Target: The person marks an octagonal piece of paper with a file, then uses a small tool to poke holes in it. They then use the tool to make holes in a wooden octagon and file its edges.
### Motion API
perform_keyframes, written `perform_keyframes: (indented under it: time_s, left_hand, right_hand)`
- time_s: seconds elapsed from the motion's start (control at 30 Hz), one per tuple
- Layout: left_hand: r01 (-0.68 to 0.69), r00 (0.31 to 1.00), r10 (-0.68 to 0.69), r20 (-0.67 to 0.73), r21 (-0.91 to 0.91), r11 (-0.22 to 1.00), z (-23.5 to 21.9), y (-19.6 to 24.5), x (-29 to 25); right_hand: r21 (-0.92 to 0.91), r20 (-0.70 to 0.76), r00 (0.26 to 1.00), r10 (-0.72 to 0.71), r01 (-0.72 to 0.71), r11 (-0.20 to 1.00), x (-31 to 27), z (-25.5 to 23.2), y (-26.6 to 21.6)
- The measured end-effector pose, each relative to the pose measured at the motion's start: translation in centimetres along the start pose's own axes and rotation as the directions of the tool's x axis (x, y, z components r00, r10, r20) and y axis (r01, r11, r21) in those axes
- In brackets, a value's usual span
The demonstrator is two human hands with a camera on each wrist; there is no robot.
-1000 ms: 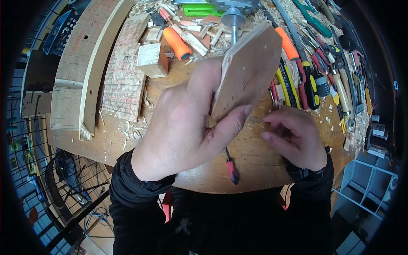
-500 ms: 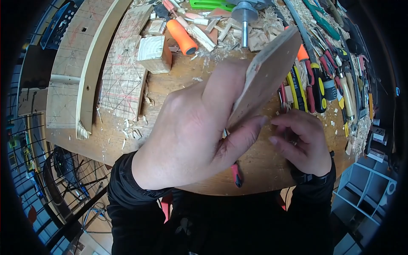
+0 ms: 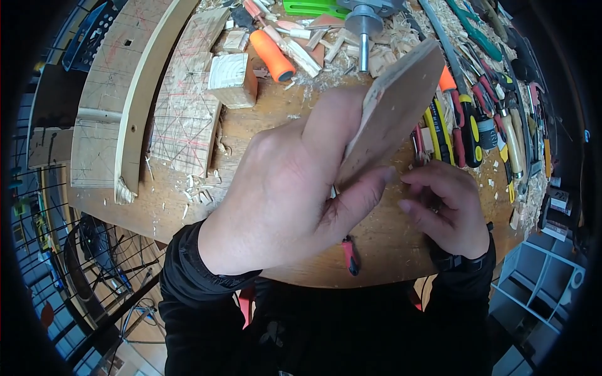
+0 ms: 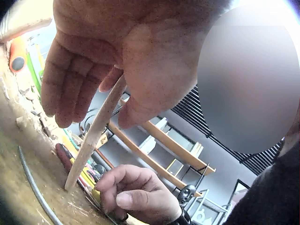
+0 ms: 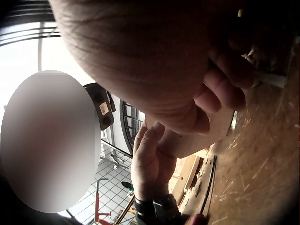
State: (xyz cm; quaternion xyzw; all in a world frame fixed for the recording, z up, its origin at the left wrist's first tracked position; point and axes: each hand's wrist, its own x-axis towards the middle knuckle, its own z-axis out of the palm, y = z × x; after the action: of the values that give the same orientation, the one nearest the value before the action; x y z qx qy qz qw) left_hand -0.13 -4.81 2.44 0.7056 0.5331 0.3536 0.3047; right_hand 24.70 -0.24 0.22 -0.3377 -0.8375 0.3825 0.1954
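Observation:
My left hand (image 3: 276, 182) holds a flat wooden board (image 3: 401, 103) between thumb and fingers, tilted up above the bench. The board's pale, rough edge faces left; its brown face is turned to the right. Seen in the left wrist view, the board (image 4: 96, 133) runs edge-on down from the thumb and fingers. My right hand (image 3: 448, 207) is to the right of the board, fingers loosely bent and holding nothing. Below the left hand, a screwdriver-like tool (image 3: 350, 255) with a red and black handle lies on the bench; its thin dark shaft (image 5: 209, 183) shows in the right wrist view.
Marked boards (image 3: 185, 125) and a long wooden strip (image 3: 141, 113) lie at left, beside a wooden block (image 3: 232, 81). An orange-handled tool (image 3: 271, 56) rests among wood scraps at the back, near a metal clamp-like fixture (image 3: 364, 25). Several hand tools (image 3: 467, 125) and shavings cover the right side.
The left hand has carried the board to the right and turned it more edge-on, mostly in the first half second. The right hand keeps nearly the same pose.

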Motion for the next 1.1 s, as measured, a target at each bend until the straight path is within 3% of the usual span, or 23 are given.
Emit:
perform_keyframes:
  time_s: [0.93,0.97,1.03,1.1]
  left_hand:
    - [0.035,0.999,-0.038,-0.021,-0.116,0.993,0.4,-0.6,0.3]
    - [0.029,0.999,-0.032,-0.022,-0.111,0.993,0.6,-1.0,0.5]
    - [-0.183,0.969,0.162,-0.187,-0.105,0.977,1.3,-1.9,1.0]
    - [-0.145,0.976,0.120,-0.182,-0.131,0.981,1.3,-1.7,0.9]
  right_hand:
    - [-0.003,0.004,1.000,0.015,-0.015,1.000,-0.1,-0.2,0.0]
    - [0.023,-0.003,1.000,0.019,-0.019,1.000,-0.1,-0.1,0.0]
    - [0.049,-0.015,1.000,0.021,-0.020,0.999,-0.1,-0.2,-0.1]
    - [0.062,0.003,0.999,0.052,-0.052,0.997,-0.1,-0.4,-0.2]
